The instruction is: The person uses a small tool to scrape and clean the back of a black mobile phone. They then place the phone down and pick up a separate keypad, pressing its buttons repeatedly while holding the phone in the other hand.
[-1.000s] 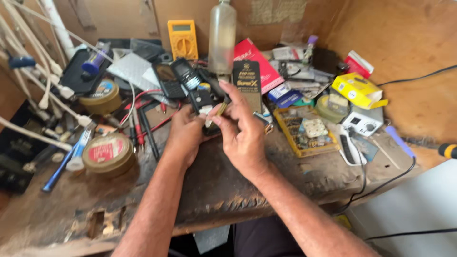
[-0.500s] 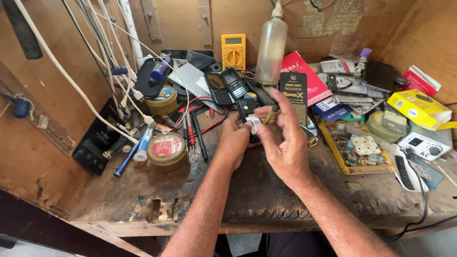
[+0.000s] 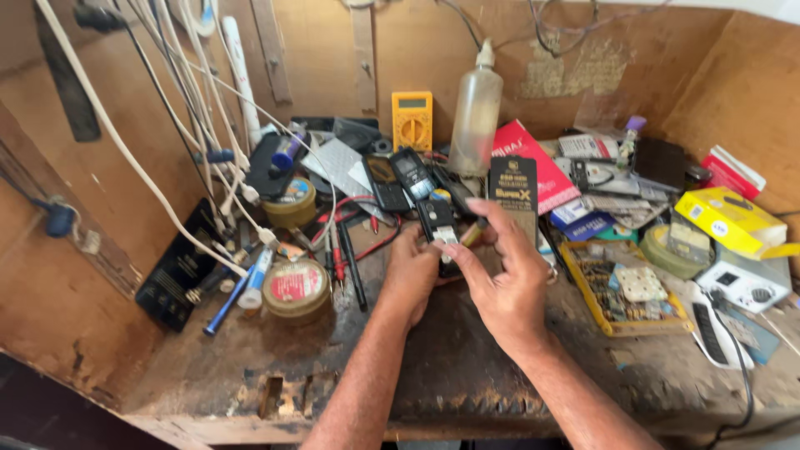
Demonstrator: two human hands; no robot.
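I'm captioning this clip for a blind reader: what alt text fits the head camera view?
Two bare hands, left hand and right hand, hold a small dark phone over a cluttered wooden workbench. Behind them lie more phones, a yellow multimeter, a clear plastic bottle, round tins and white cables.

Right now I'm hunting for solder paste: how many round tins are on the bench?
2 clear ones, both left of the hands: a tin with a red label near the front, and another tin behind it by the cables. Clutter may hide more.
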